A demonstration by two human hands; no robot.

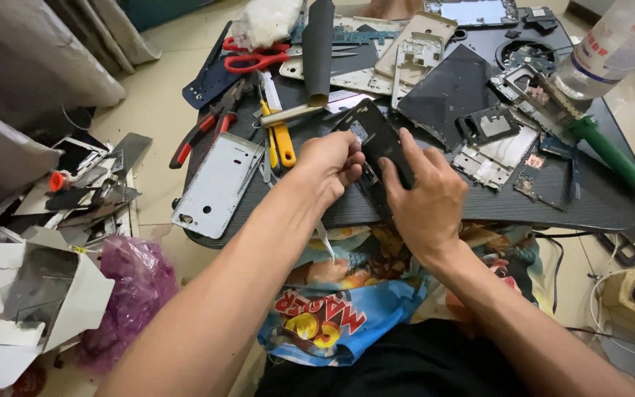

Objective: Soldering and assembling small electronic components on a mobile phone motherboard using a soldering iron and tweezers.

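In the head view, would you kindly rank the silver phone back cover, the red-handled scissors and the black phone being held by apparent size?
Largest to smallest:
1. Silver phone back cover
2. Black phone, partly hidden by both hands, so unsure
3. Red-handled scissors, farther away

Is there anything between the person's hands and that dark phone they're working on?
Nothing visible. The left hand and the right hand both already grip the dark phone directly, above the black mat. The silver back cover and yellow-handled tool lie off to the side.
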